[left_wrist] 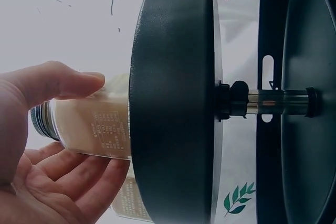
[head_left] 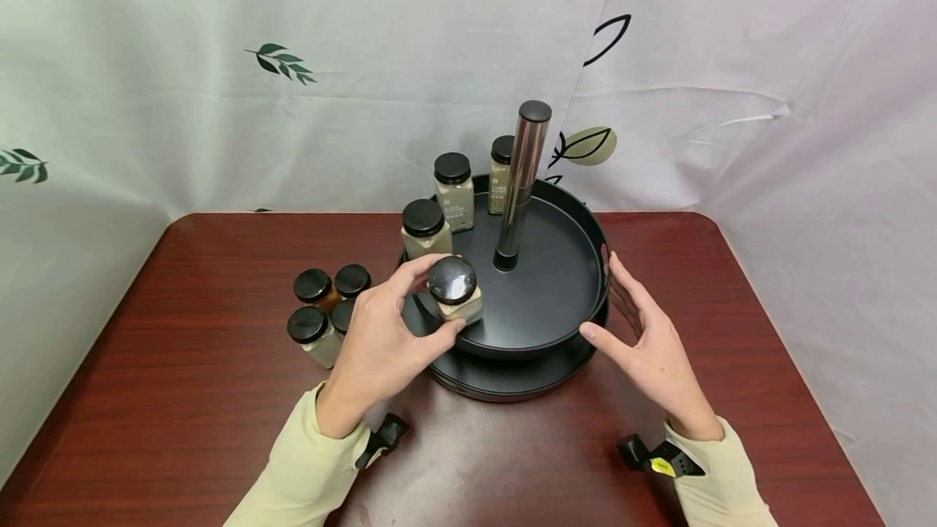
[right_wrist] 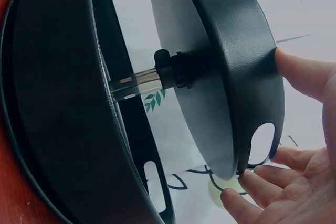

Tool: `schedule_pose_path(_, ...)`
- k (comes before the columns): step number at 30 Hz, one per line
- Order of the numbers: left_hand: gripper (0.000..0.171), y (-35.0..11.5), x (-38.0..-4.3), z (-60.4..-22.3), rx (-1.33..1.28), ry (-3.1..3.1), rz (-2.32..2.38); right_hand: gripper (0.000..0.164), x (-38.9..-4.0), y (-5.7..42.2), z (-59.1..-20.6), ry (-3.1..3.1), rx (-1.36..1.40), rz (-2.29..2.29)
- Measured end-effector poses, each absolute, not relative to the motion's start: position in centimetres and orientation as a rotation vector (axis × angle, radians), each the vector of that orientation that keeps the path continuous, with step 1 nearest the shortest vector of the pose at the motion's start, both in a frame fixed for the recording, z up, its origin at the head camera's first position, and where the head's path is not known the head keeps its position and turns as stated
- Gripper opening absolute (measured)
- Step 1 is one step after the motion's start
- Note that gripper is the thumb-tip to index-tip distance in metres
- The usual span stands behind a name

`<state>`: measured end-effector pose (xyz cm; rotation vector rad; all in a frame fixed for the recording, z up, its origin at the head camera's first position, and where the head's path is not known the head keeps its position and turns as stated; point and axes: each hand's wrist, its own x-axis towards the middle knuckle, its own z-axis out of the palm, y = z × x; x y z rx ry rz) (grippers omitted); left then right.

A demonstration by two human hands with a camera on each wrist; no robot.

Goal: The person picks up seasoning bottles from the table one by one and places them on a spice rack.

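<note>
My left hand (head_left: pixel 384 340) grips a square clear spice jar (head_left: pixel 463 309) with a shiny black lid and pale contents, thumb on one side and fingers on the other. The jar is at the near-left rim of the upper tray (head_left: pixel 556 291) of a black two-tier round rack. In the left wrist view its base (left_wrist: pixel 113 129) is hidden behind the tray's wall. My right hand (head_left: pixel 651 356) rests at the tray's right side, thumb against the rim and fingertips beside the slot in the wall, fingers spread. Three more black-lidded jars (head_left: pixel 455 198) stand along the tray's left and back.
A metallic post (head_left: pixel 523 185) rises from the upper tray's middle. Below sits the lower tray (head_left: pixel 505 385), on the reddish-brown table (head_left: pixel 183 381). Several black-lidded jars (head_left: pixel 315 332) cluster left of the rack, partly behind my left hand. A white patterned curtain (head_left: pixel 351 128) hangs behind.
</note>
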<state>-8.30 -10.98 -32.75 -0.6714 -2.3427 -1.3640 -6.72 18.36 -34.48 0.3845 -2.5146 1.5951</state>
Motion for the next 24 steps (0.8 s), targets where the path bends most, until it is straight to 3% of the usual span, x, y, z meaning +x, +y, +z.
schedule_pose_path(24,0.068,-10.96,-8.83,-33.6,-0.676,-2.413,-1.334,0.08,-6.71,18.38,-34.51,-2.523,0.38,1.571)
